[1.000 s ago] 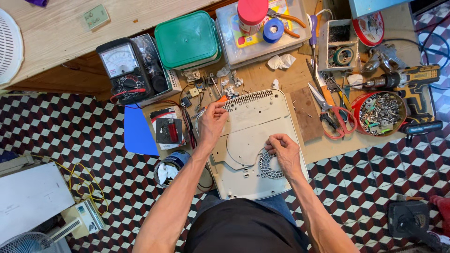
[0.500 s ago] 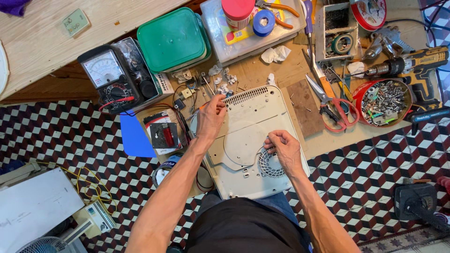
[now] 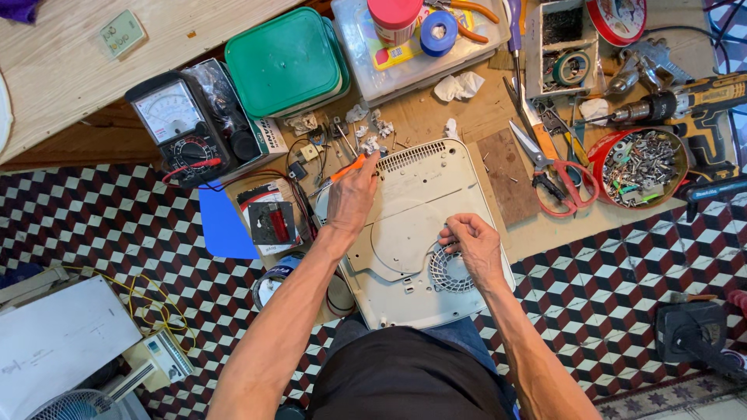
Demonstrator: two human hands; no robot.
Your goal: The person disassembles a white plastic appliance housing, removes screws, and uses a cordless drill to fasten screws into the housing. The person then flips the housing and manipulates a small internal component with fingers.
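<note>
L hand (image 3: 352,198) grips orange screwdriver (image 3: 342,173) (axis slants up-right, handle right).

Left hand (image 3: 352,198) now holds an orange screwdriver (image 3: 342,173)

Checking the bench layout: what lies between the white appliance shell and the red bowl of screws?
In the head view, a brown wooden block and red-handled scissors lie between the white appliance shell and the red bowl of screws.

Scissors (image 3: 562,175) right of appliance casing (image 3: 420,233)
</note>
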